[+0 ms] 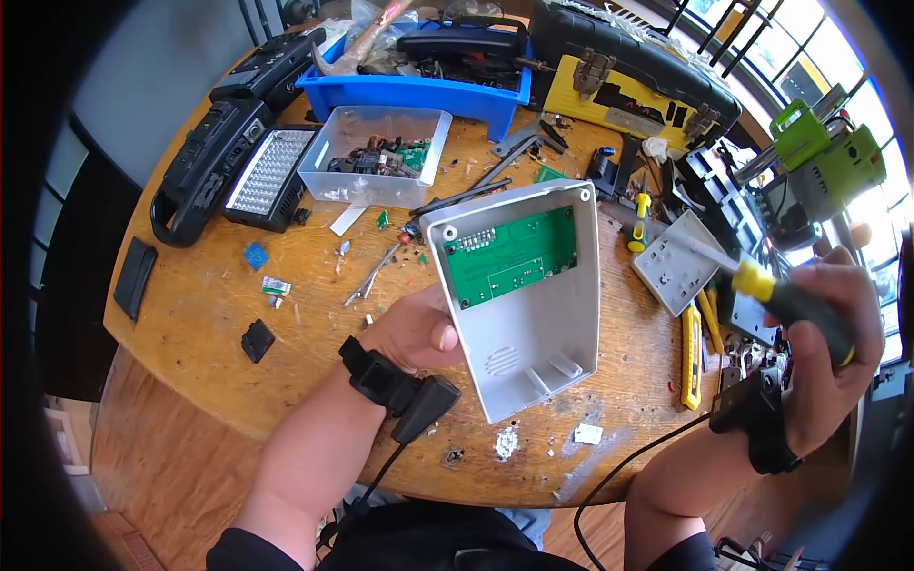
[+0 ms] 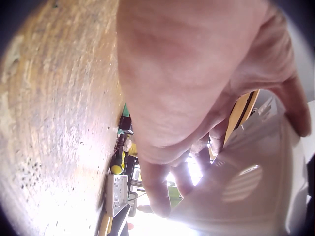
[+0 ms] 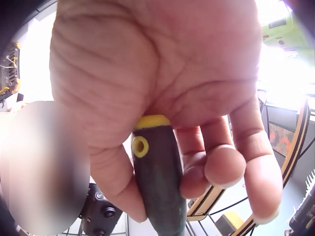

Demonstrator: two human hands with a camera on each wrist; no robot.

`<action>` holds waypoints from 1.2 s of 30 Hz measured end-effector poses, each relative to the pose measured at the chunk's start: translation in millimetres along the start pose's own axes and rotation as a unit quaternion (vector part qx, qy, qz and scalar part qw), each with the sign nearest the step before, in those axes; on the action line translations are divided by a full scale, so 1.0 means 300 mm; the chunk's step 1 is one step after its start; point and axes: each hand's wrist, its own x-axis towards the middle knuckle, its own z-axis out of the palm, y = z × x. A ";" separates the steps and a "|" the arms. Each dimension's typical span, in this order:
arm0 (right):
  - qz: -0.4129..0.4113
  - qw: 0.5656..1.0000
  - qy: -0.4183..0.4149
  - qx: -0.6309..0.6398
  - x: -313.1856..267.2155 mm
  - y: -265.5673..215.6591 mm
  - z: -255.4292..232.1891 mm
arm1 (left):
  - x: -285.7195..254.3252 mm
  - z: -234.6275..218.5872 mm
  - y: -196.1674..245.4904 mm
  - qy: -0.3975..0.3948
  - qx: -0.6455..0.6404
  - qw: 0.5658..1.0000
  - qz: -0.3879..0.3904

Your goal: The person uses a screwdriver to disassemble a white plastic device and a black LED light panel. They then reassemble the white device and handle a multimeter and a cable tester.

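Observation:
My left hand (image 1: pixel 415 329) grips a light grey plastic housing (image 1: pixel 533 347) by its left side, tilted above the table with its open side toward the head camera. Inside its upper part sits a green circuit board (image 1: pixel 514 255). Slots and ribs show lower down in the shell. In the left wrist view, the fingers curl round the housing (image 2: pixel 241 196). On the right, my right hand (image 1: pixel 838 324) holds a screwdriver (image 1: pixel 800 309) with a dark and yellow handle, its shaft pointing left toward the housing, apart from it. The right wrist view shows the handle (image 3: pixel 160 177) between thumb and fingers.
A grey cover (image 1: pixel 676 262) lies right of the housing, near a yellow utility knife (image 1: pixel 691 357) and a small yellow screwdriver (image 1: pixel 641 219). Behind stand a clear bin (image 1: pixel 376 186) of parts, a blue tray (image 1: pixel 409 92) and a toolbox (image 1: pixel 609 95). Small scraps litter the wooden table (image 1: pixel 314 314).

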 end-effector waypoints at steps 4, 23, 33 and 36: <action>-0.083 0.995 -0.028 -0.050 0.013 0.019 -0.006 | -0.001 0.007 0.007 0.000 -0.003 1.000 -0.013; -0.082 0.994 -0.054 -0.038 0.015 -0.016 -0.007 | -0.004 -0.001 -0.002 -0.005 0.016 1.000 0.011; 0.035 0.996 -0.048 -0.069 0.012 -0.058 0.022 | -0.005 -0.017 -0.013 0.001 0.007 1.000 0.013; 0.048 0.996 -0.051 -0.063 0.015 -0.063 0.034 | 0.003 0.005 0.004 -0.009 0.016 1.000 0.012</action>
